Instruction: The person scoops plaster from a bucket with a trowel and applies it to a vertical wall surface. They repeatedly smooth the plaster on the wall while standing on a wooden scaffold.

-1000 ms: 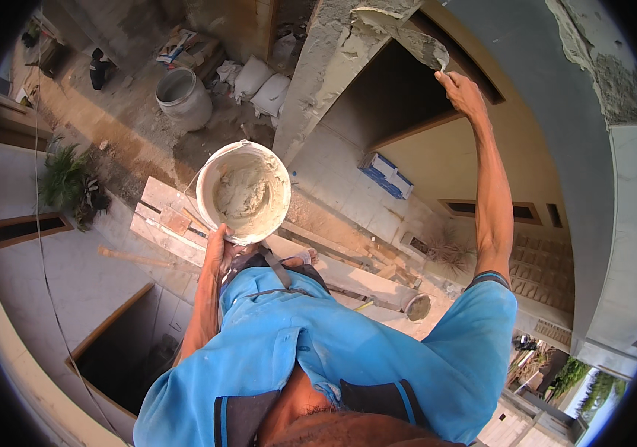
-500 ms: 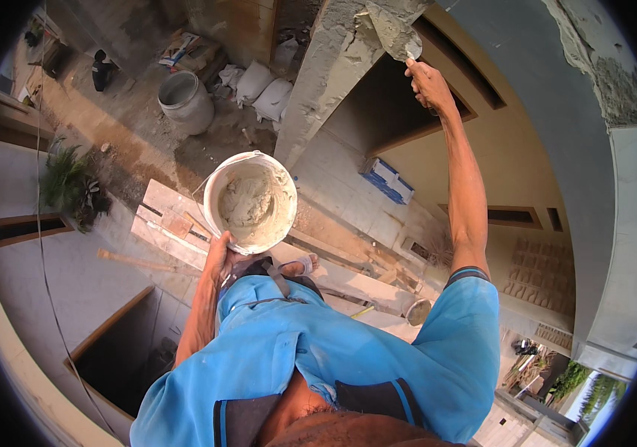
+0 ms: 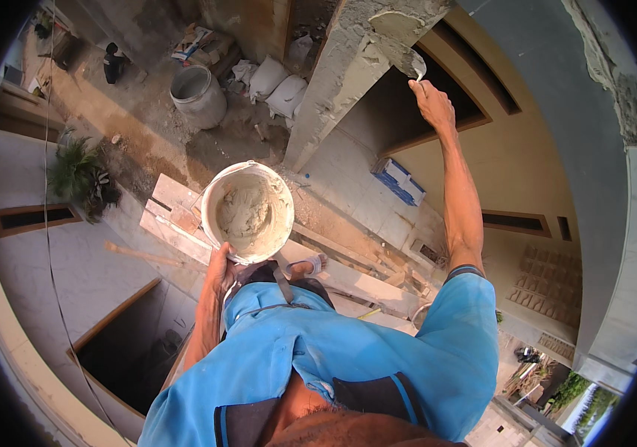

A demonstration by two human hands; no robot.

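The left hand (image 3: 219, 270) grips a white bucket (image 3: 282, 214) of mortar (image 3: 242, 211) at its near rim. Beyond the bucket to the right, the right hand (image 3: 434, 109) closes its fingers around a trowel (image 3: 409, 61), blade beside a rough column (image 3: 348, 71).

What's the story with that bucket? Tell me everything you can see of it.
The bucket is round and off-white, probably plastic, its inner wall smeared with residue. A thin handle appears to lie along the rim's upper left. Inside sits a lumpy, pale grey-beige paste, leaving much of the wall bare. Its mouth faces the camera, and the left hand grips it at the lower-left edge. It is held in front of the body, with pale boards visible below.
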